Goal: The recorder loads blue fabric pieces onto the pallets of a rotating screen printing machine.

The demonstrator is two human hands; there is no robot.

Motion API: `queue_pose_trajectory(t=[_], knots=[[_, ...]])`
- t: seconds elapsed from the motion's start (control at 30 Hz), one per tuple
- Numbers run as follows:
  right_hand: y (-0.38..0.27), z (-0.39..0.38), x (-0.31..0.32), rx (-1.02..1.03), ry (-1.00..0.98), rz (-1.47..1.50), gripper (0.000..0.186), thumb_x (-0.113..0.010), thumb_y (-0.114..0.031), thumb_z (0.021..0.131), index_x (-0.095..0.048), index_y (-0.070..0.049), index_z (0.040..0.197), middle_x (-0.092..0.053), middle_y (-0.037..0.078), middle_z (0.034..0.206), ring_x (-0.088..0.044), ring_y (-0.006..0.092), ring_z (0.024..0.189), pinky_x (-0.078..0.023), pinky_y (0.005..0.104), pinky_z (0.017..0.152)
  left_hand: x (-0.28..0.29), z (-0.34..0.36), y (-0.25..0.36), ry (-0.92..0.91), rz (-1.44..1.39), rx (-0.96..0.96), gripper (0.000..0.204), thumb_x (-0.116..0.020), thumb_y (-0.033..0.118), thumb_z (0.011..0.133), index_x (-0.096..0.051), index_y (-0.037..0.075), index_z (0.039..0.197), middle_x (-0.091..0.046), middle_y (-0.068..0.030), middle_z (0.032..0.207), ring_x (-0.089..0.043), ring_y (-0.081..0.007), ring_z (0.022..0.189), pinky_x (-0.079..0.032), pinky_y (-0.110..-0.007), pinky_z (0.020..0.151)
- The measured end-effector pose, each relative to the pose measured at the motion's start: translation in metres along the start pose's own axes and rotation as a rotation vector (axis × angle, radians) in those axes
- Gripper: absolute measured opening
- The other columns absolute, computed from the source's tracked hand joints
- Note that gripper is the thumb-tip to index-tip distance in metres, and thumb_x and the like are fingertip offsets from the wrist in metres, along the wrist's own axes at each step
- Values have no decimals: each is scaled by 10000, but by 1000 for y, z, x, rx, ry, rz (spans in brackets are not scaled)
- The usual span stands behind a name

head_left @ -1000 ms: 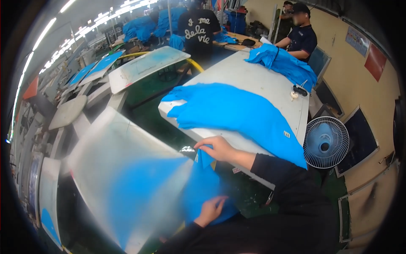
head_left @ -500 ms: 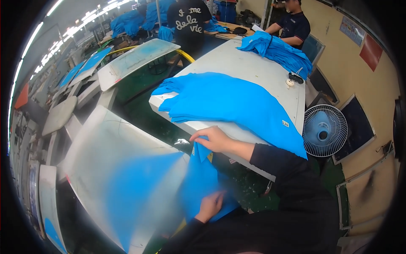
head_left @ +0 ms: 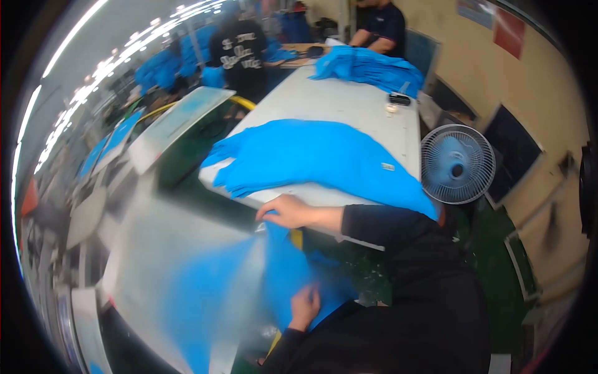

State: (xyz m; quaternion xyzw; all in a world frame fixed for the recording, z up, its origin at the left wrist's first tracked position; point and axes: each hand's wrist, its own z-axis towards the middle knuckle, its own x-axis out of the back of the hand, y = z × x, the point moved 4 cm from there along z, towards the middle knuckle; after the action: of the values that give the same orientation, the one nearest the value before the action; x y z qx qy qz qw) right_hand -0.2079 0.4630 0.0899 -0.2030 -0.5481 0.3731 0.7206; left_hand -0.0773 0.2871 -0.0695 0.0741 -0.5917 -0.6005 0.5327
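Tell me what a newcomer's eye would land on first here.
The bright blue garment held up at the table's near edge, pinched by the right hand at the top and the left hand lower down. Behind it, a stack of blue garments lies across the white table, with a round fan standing to the right.

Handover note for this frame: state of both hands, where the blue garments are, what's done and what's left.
Right hand: gripping the top edge of a blue garment by the near edge of the white table.
Left hand: holding the same garment lower down; it hangs between the hands, blurred.
Done: a stack of blue garments lies flat on the table; another pile sits at the far end.
Left: the held garment is not laid down.
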Motion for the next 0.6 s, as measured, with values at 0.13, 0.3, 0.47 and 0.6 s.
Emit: queue_pose_trajectory(t=[0.13, 0.3, 0.47, 0.6], knots=[[20, -20, 32, -109, 14, -8, 162, -589, -185, 841, -694, -132, 953, -686, 82, 947, -644, 260, 892, -485, 350, 792, -14, 17, 19, -168, -12, -129, 197, -552, 134, 843, -637, 99, 1017, -651, -134, 954, -618, -337, 852, -500, -418, 734], [12, -10, 22, -88, 13, -24, 164, -589, -185, 835, -696, -137, 949, -687, 82, 919, -643, 260, 866, -482, 343, 785, -7, 10, 9, -162, 29, -2, 228, -548, 132, 839, -618, 99, 1053, -635, -136, 1002, -603, -343, 900, -484, -424, 774], [11, -10, 24, -92, 30, -14, 166, -590, -189, 830, -698, -130, 941, -686, 80, 920, -640, 257, 863, -480, 340, 781, -7, 12, 11, -180, 25, 24, 218, -526, 146, 858, -615, 88, 1048, -633, -142, 987, -595, -342, 915, -472, -430, 794], [15, -11, 21, -101, 20, -13, 165, -590, -182, 829, -698, -123, 939, -685, 82, 929, -637, 252, 879, -475, 334, 794, -5, 18, 18, -186, 33, 42, 215, -489, 153, 890, -631, 95, 1041, -637, -155, 981, -598, -353, 907, -474, -431, 788]])
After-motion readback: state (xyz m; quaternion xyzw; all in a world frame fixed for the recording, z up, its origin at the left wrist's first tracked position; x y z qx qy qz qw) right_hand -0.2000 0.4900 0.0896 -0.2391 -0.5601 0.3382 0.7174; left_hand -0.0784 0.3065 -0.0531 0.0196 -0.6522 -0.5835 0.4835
